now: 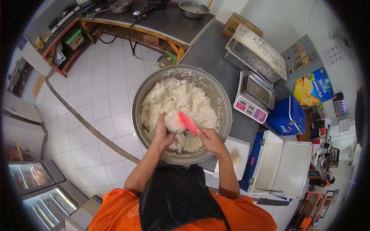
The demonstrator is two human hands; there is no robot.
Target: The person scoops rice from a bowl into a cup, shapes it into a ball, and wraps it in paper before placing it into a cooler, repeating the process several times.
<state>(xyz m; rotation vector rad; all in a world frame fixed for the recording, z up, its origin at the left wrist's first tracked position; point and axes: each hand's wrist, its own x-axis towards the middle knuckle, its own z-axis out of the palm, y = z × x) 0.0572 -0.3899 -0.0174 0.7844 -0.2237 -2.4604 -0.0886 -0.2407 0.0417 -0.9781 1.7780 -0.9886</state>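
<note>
A wide metal basin (224, 109) full of cooked white rice (192, 98) stands in front of me. My left hand (162, 133) is closed around a small round bowl (168, 122) filled with rice, held over the basin. My right hand (211, 141) grips the handle of a pink rice paddle (187, 123). The paddle's blade lies against the rice at the bowl's top. Most of the bowl's side is hidden by my left fingers and the paddle.
Right of the basin are a digital scale (250, 109), a rice-specked metal container (254, 57), a blue cooler (287, 117) and an opened cooler box (266, 165). A white board (235, 154) lies near my right forearm. Tiled floor (96, 100) extends left.
</note>
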